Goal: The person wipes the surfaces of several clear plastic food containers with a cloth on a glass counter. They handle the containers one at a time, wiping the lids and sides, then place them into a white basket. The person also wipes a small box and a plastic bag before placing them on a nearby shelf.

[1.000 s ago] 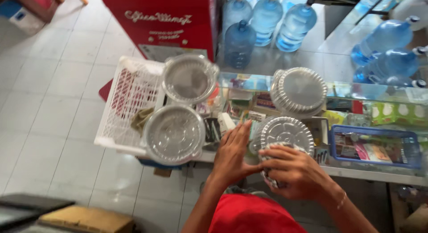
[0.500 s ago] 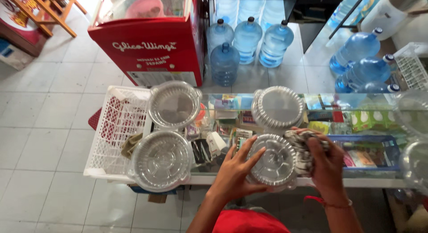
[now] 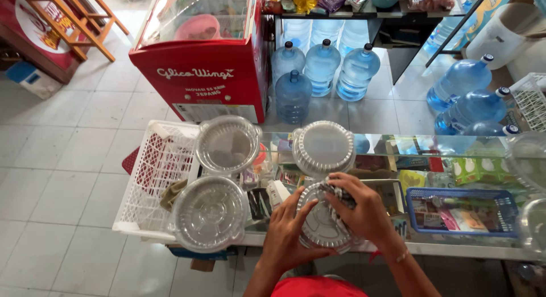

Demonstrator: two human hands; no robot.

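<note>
On the glass counter [image 3: 432, 144] I hold a round clear plastic container [image 3: 320, 224] with both hands. My left hand [image 3: 289, 233] grips its left side and near edge. My right hand [image 3: 359, 208] lies over its top right, fingers curled on the rim. A stack of the same round containers [image 3: 323, 147] stands just behind it. An open clear container lies to the left, its lid half [image 3: 227, 144] at the back and its base half [image 3: 209, 213] at the front.
A white plastic crate [image 3: 153, 177] sits at the counter's left end. A blue basket [image 3: 462, 210] lies under the glass on the right. More clear containers [image 3: 529, 189] sit at the far right. Beyond the counter are a red freezer chest [image 3: 199, 69] and several blue water jugs [image 3: 321, 67].
The view has tilted up and shows more of the shop floor. My right hand has moved from the container's right edge onto its top. My left hand has shifted to its left side.
</note>
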